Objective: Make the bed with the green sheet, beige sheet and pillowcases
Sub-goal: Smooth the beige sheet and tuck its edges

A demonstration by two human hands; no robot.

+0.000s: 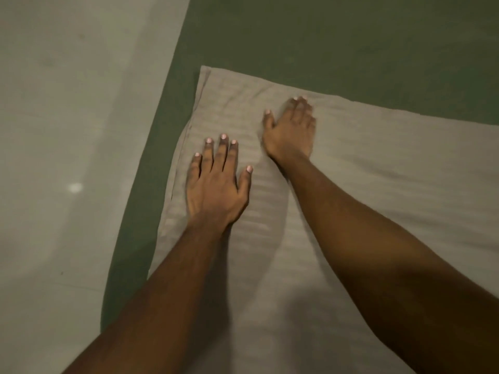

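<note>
- The flat, dull-green fitted sheet (324,44) covers the bed; its left edge runs beside the pale tiled floor (54,130).
- The striped beige cotton sheet (378,171) lies over it, its corner near the bed's left edge.
- The left hand (216,190) rests palm down, fingers spread, gripping nothing, near that corner.
- The right hand (290,130) presses flat farther in, fingers together, likely smoothing creases toward the edge.

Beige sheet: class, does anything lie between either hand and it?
Nothing visible does. The left hand and right hand both lie flat, open, directly on the beige sheet, which lies over the green sheet.
</note>
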